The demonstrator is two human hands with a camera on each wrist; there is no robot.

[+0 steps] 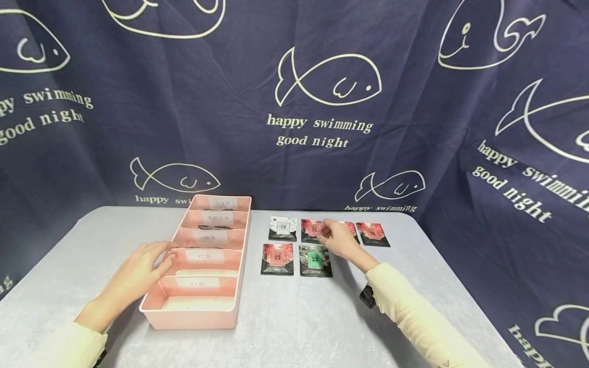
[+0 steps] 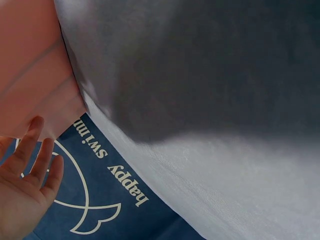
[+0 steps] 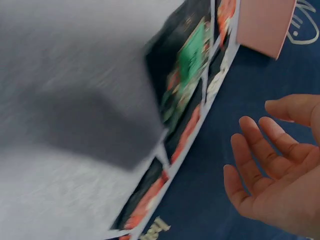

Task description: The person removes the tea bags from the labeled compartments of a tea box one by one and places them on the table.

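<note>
A pink divided box (image 1: 234,301) with handwritten tea labels stands left of the middle of the table. My left hand (image 1: 142,268) rests at its left rim, fingers loosely extended; in the left wrist view the fingertips lie against the box's pink side. My right hand (image 1: 340,239) is over the back row of tea packets, between two red packets that it partly covers. In the right wrist view its fingers are loosely bent with nothing between them. Also in the back row are a white packet (image 1: 282,228) and a red packet (image 1: 372,234); in front lie another red packet (image 1: 277,258) and a green packet (image 1: 315,260).
Inside one rear compartment a dark packet edge (image 1: 215,227) shows. The grey table (image 1: 294,317) ends at a dark blue curtain (image 1: 230,112) printed with white fish, which also hangs along the right side. A small black device (image 1: 368,296) is at the right wrist.
</note>
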